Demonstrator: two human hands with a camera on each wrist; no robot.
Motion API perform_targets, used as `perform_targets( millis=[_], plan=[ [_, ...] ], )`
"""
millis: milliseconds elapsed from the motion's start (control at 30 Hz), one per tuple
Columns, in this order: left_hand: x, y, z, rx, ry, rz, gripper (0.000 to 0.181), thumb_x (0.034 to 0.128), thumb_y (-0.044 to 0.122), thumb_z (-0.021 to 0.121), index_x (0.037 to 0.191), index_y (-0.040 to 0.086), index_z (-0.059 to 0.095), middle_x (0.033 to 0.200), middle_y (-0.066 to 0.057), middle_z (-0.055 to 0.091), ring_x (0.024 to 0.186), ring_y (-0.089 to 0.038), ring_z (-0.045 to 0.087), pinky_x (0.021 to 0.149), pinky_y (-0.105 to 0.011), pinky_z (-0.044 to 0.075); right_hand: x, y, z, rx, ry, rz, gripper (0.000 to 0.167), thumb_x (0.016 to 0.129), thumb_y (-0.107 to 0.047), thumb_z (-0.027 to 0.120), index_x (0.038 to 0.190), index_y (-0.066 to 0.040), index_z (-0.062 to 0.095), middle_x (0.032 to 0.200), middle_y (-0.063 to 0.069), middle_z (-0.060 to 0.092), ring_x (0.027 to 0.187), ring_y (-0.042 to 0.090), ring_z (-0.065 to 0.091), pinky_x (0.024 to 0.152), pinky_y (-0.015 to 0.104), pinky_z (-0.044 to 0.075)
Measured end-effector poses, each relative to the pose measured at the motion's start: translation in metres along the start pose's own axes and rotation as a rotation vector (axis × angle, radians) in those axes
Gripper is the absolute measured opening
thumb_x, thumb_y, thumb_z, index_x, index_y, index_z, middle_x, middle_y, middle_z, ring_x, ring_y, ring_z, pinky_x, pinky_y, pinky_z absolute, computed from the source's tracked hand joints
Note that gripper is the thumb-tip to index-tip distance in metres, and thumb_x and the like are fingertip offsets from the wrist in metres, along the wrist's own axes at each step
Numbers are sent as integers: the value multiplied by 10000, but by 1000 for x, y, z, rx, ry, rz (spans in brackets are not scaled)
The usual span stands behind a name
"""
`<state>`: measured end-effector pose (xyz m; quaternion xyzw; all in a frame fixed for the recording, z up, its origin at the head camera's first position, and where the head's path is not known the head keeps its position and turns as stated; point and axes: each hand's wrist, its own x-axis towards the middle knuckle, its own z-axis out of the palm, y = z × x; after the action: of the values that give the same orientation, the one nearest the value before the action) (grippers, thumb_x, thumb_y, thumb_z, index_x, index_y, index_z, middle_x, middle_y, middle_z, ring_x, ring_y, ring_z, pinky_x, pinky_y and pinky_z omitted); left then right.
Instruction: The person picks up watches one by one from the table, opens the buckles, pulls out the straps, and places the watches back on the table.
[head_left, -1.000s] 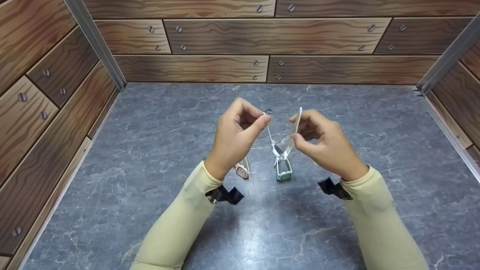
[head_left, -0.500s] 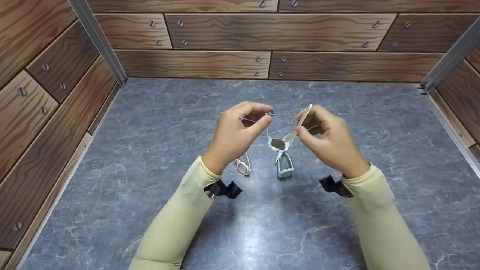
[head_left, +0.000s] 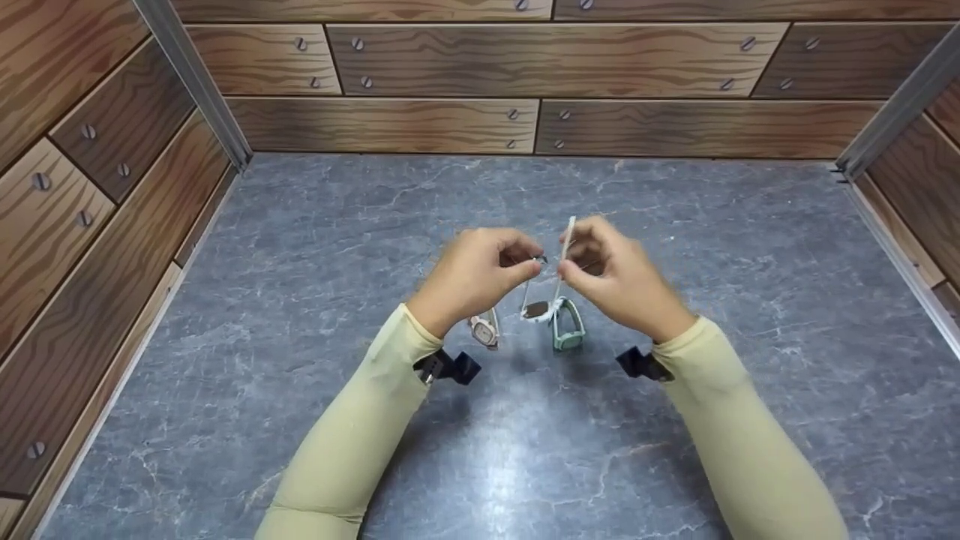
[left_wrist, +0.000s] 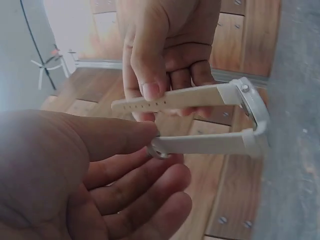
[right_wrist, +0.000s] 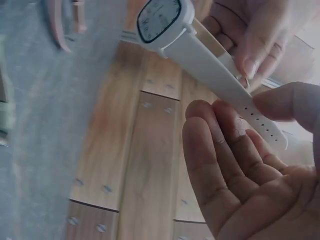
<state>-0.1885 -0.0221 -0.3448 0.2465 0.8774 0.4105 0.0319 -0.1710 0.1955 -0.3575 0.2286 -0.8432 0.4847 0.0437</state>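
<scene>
A white wristwatch hangs unfastened between both hands, its case lowest and its two strap halves upward. My left hand pinches the strap end with the metal buckle between thumb and fingers. The other strap half, a row of holes along it, is pinched in my right hand. Its dial shows in the right wrist view; the head view shows the dark case back. Close behind and below it, a green watch stands on the table. A pink watch lies left of that, partly behind my left hand.
The grey marbled tabletop spreads under both arms. Wood-patterned panels wall it at the back and both sides, with metal posts at the corners. Dark camera mounts stick out at both wrists.
Both hands have come closer together and lower, the right hand shifting left. The white watch has moved left and its case has turned, with its dark back now facing the head camera.
</scene>
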Motion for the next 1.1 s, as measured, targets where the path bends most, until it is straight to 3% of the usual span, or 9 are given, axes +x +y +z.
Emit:
perform_targets(
  millis=[333, 533, 667, 900, 1000, 1100],
  plan=[
    [27, -45, 18, 129, -97, -140, 161, 972, 250, 729, 1045, 131, 808, 990, -9, 786, 830, -133, 676, 773, -309, 556, 28, 35, 24, -240, -312, 228, 267, 976, -136, 656, 1218, -24, 665, 1011, 97, 726, 867, 217, 666, 769, 384, 566],
    [37, -60, 21, 210, -168, -181, 164, 955, 240, 721, 946, 110, 821, 814, 31, 724, 688, -117, 561, 651, -262, 459, 46, 46, 34, -370, -433, 237, 233, 955, -147, 634, 1118, -13, 733, 825, 21, 650, 720, 158, 554, 674, 326, 478],
    [43, -65, 23, 263, -199, -197, 189, 950, 246, 709, 895, 97, 812, 705, 74, 610, 641, -113, 527, 599, -246, 422, 53, 48, 37, -393, -464, 243, 202, 928, -130, 619, 1049, -9, 726, 749, -12, 576, 673, 148, 512, 632, 305, 436],
    [52, -72, 27, 313, -210, -226, 214, 949, 250, 688, 781, 123, 729, 655, 69, 549, 630, -136, 518, 589, -266, 408, 62, 52, 40, -404, -484, 252, 240, 904, -114, 615, 1074, 23, 715, 819, 40, 648, 712, 162, 554, 665, 304, 469],
    [52, -75, 28, 307, -212, -239, 202, 949, 257, 681, 852, 107, 776, 707, 41, 620, 658, -149, 558, 622, -280, 457, 63, 54, 41, -394, -492, 262, 281, 910, -122, 606, 1116, 39, 708, 859, 75, 701, 732, 163, 597, 699, 317, 510],
    [52, -75, 23, 275, -132, -224, 205, 954, 239, 668, 1012, 91, 798, 871, -4, 719, 768, -167, 628, 728, -311, 532, 61, 53, 36, -380, -463, 261, 325, 953, -149, 608, 1195, 53, 688, 950, 129, 733, 795, 203, 655, 777, 383, 561]
  ],
)
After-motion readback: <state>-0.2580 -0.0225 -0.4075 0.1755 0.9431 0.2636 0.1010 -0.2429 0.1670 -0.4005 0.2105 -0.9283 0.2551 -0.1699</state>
